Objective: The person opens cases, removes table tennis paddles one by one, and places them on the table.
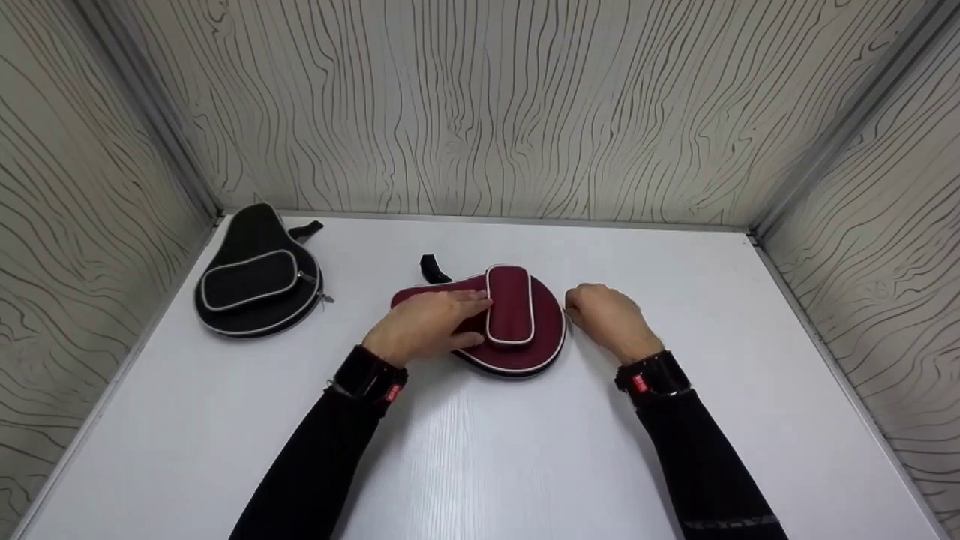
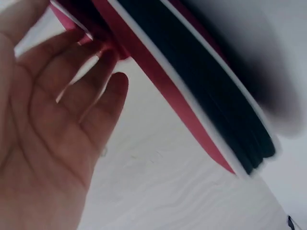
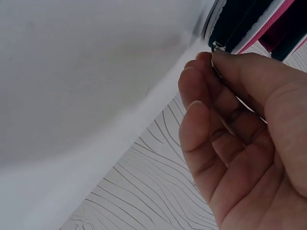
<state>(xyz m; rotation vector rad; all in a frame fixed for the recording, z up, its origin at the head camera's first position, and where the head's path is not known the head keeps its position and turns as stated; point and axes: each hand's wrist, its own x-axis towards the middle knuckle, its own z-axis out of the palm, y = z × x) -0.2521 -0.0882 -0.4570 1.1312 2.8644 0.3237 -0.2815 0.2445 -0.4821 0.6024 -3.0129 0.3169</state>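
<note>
A maroon table tennis bat case [image 1: 549, 322] with white piping lies on the white table, its handle end toward the left. My left hand [image 1: 427, 324] rests on the case with extended fingers, the tips at the edge of its raised front pocket [image 1: 510, 304]. At the rounded right end, my right hand [image 1: 609, 319] pinches the zipper pull [image 3: 218, 47] between thumb and index finger. The dark zipper band [image 2: 192, 79] runs along the case's side in the left wrist view. Most of the pull is hidden by the fingertips.
A black bat case [image 1: 251, 232] of the same shape lies at the table's back left corner, with a short strap [image 1: 306, 229]. Wood-patterned panels [image 1: 480, 112] enclose the table at the back and both sides. A black strap [image 1: 432, 268] sticks out behind the maroon case.
</note>
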